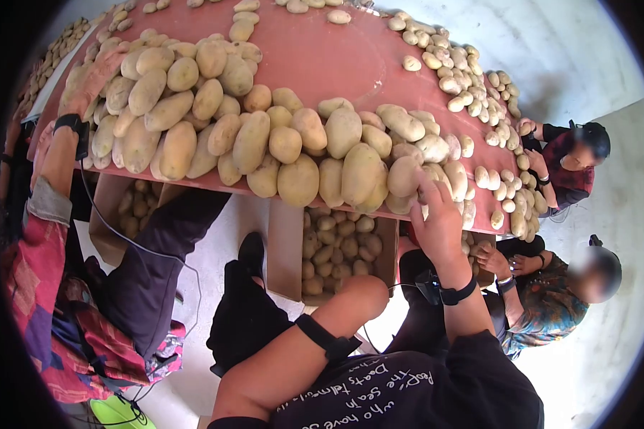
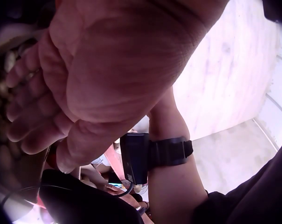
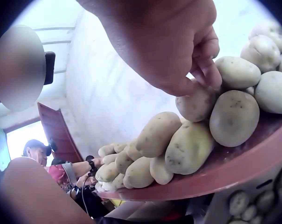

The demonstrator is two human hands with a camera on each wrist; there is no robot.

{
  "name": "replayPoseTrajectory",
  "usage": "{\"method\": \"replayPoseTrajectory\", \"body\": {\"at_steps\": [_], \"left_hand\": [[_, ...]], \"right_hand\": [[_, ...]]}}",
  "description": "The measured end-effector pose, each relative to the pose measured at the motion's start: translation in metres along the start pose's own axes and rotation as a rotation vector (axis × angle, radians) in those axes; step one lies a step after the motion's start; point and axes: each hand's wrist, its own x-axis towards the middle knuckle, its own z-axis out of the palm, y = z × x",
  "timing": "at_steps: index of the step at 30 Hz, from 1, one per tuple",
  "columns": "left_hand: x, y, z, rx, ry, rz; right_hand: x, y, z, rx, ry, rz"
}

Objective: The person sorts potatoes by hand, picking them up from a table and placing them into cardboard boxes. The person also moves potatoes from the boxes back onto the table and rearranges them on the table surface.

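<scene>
My right hand (image 1: 438, 218) is over the front right of the potato pile, its fingers curled onto a potato (image 1: 405, 176) near the table's edge. In the right wrist view the fingertips grip the top of this potato (image 3: 196, 103), partly covering it. Other potatoes (image 3: 234, 117) lie close around it. My left hand (image 1: 365, 294) hangs in front of a box (image 1: 285, 250) of potatoes under the table. Seen from the left wrist, its palm faces the camera and the fingers (image 2: 36, 109) are loosely extended, with nothing held.
A long heap of potatoes (image 1: 253, 141) lines the near edge of the red table (image 1: 318, 61). Another person's hand (image 1: 93, 82) rests at its left end. Two people sit at the right, near more potatoes (image 1: 465, 71). Another box (image 1: 107, 214) stands below on the left.
</scene>
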Motion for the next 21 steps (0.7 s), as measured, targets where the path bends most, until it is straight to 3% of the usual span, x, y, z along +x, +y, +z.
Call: {"method": "replayPoseTrajectory", "body": {"at_steps": [6, 7, 11, 13, 15, 17, 19, 21], "left_hand": [[0.001, 0.003, 0.004, 0.047, -0.014, -0.011], [0.003, 0.005, 0.007, 0.053, -0.015, -0.009], [0.004, 0.004, 0.013, 0.09, -0.016, 0.046], [0.002, 0.004, 0.008, 0.11, -0.049, 0.056], [0.001, 0.006, -0.002, 0.119, -0.11, 0.02], [-0.006, 0.007, -0.01, 0.118, -0.086, 0.015], [-0.007, 0.004, -0.012, 0.106, -0.071, -0.007], [-0.004, 0.001, -0.01, 0.099, -0.061, -0.034]], "right_hand": [[-0.017, -0.003, -0.001, 0.223, 0.084, 0.045], [-0.024, 0.0, -0.001, 0.236, 0.096, -0.019], [-0.036, 0.001, 0.017, 0.404, -0.244, -0.243], [-0.047, 0.01, 0.053, 0.436, -0.538, -0.147], [-0.071, 0.034, 0.121, 0.58, -0.707, -0.125], [-0.089, 0.036, 0.173, 0.639, -0.992, 0.134], [-0.093, 0.019, 0.21, 0.403, -1.119, 0.163], [-0.104, 0.006, 0.247, 0.323, -1.07, 0.189]]}}
